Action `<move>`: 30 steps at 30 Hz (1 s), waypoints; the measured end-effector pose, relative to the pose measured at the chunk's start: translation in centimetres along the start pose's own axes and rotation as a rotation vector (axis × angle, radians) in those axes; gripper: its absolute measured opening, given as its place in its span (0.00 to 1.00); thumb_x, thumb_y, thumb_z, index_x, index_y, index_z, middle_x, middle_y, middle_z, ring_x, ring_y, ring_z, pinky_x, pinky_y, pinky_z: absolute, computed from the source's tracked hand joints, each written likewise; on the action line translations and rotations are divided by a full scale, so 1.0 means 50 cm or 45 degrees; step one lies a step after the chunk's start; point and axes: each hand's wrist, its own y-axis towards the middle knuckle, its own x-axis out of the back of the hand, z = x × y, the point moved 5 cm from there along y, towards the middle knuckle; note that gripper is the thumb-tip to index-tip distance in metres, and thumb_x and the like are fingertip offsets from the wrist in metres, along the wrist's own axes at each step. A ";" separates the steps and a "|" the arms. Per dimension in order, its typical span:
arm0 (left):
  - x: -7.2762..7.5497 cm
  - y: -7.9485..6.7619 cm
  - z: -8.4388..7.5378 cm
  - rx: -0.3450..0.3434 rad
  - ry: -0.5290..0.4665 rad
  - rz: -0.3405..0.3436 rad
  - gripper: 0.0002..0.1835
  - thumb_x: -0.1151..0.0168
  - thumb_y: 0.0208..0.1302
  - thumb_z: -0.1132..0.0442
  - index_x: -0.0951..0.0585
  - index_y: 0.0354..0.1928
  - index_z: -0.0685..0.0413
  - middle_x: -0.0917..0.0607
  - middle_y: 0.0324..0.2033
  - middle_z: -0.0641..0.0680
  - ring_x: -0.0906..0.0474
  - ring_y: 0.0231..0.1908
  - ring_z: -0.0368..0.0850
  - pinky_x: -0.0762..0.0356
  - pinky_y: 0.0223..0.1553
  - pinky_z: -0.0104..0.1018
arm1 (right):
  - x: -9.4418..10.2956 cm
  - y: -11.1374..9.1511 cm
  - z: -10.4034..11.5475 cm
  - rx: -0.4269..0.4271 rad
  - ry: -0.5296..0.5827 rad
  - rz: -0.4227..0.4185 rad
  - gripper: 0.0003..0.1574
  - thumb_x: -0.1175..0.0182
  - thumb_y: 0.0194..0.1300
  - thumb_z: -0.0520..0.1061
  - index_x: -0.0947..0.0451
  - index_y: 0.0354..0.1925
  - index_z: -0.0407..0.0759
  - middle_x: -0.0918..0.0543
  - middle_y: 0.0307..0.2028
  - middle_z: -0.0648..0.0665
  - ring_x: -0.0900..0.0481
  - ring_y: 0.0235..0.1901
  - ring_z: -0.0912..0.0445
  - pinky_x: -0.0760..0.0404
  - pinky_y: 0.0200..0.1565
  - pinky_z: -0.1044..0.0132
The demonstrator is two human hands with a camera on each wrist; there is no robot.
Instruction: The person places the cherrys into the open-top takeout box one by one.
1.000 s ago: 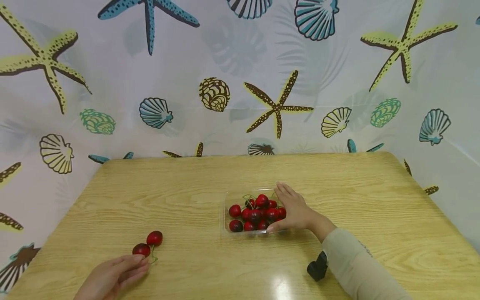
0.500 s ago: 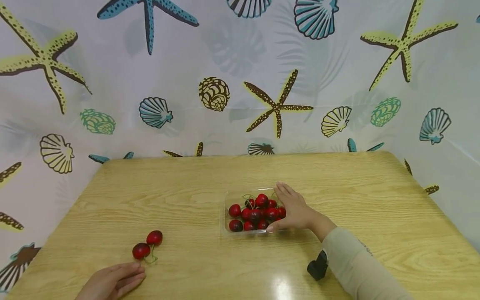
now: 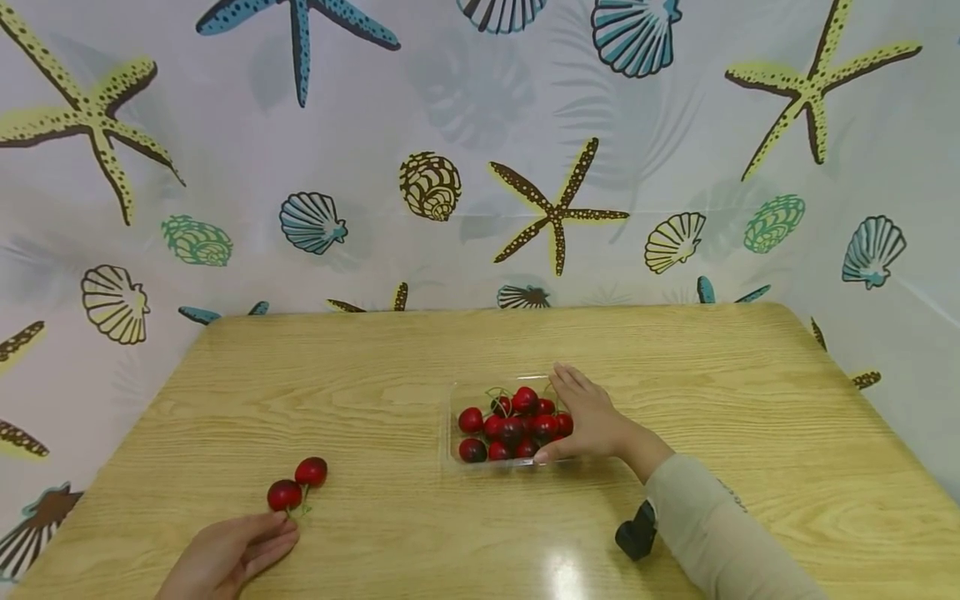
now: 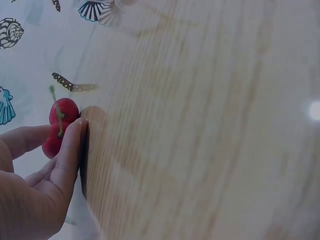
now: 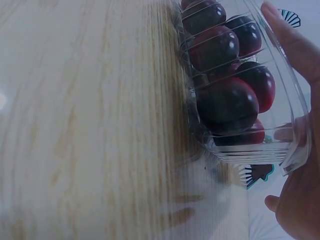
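In the head view two red cherries (image 3: 297, 484) with green stems are at the left of the table. My left hand (image 3: 232, 554) is right at their near side, fingertips by the stems. The left wrist view shows the cherries (image 4: 61, 120) between my thumb and fingers, which pinch around them, one finger close to the tabletop. A clear plastic tray (image 3: 452, 429) holding several dark red cherries (image 3: 517, 429) sits near the table's middle. My right hand (image 3: 588, 421) grips its right end, thumb at the near rim and fingers at the far rim. That hand hides some cherries.
The light wooden table (image 3: 360, 358) has its far edge against a white curtain (image 3: 360, 150) printed with starfish and shells. A small black object (image 3: 636, 532) shows beside the right sleeve (image 3: 720, 525).
Half a second ago my left hand was slightly back from the cherries. It is now closer in, and the two cherries and their stems have shifted slightly away. My right hand stays on the tray.
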 end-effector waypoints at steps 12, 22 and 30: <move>-0.005 0.006 -0.011 0.013 -0.133 0.006 0.10 0.58 0.70 0.66 0.31 0.46 0.65 0.18 0.30 0.57 0.18 0.34 0.47 0.23 0.44 0.39 | -0.001 -0.001 -0.002 0.000 -0.014 0.001 0.75 0.33 0.41 0.71 0.58 0.69 0.31 0.60 0.71 0.35 0.66 0.70 0.42 0.59 0.62 0.37; -0.015 0.010 -0.011 0.018 -0.121 -0.015 0.15 0.53 0.66 0.72 0.34 0.51 0.78 0.17 0.27 0.57 0.17 0.31 0.46 0.22 0.41 0.36 | 0.000 0.000 -0.001 0.008 -0.006 -0.007 0.75 0.33 0.41 0.70 0.58 0.69 0.31 0.60 0.70 0.34 0.65 0.70 0.42 0.59 0.62 0.37; -0.018 0.007 -0.019 -0.014 -0.101 -0.035 0.16 0.54 0.66 0.72 0.34 0.51 0.79 0.17 0.27 0.55 0.17 0.31 0.44 0.22 0.41 0.34 | 0.001 -0.001 -0.001 0.007 -0.002 -0.004 0.76 0.34 0.40 0.71 0.59 0.69 0.31 0.60 0.71 0.35 0.66 0.70 0.42 0.59 0.62 0.37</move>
